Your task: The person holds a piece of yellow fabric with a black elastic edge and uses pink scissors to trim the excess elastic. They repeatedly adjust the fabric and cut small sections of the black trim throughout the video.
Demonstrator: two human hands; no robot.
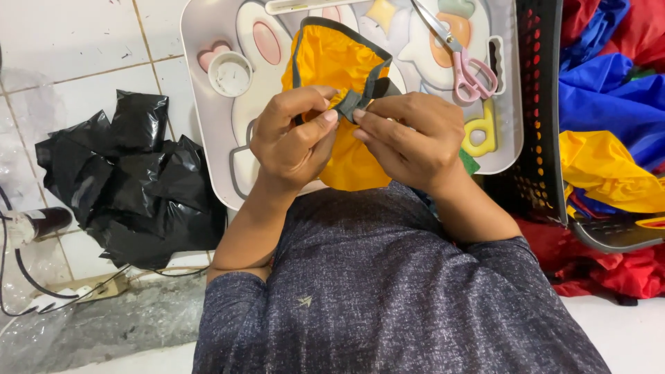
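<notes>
I see my left hand [291,138] and right hand [409,138] meeting over the near edge of a white plastic tray with cartoon shapes [201,83], both pinched shut on the grey trim strap [353,102] of a bright yellow fabric pouch with grey edging [332,62]. The pouch hangs between my hands and spreads onto the tray toward the far side. Pink-handled scissors [464,59] lie on the tray's right part, and a small white round cup [230,73] sits on its left. A crumpled black plastic bag [131,187] lies left on the white tiled floor [69,48]. A black perforated basket [537,111] stands right, beside blue, red and yellow cloth [609,104].
</notes>
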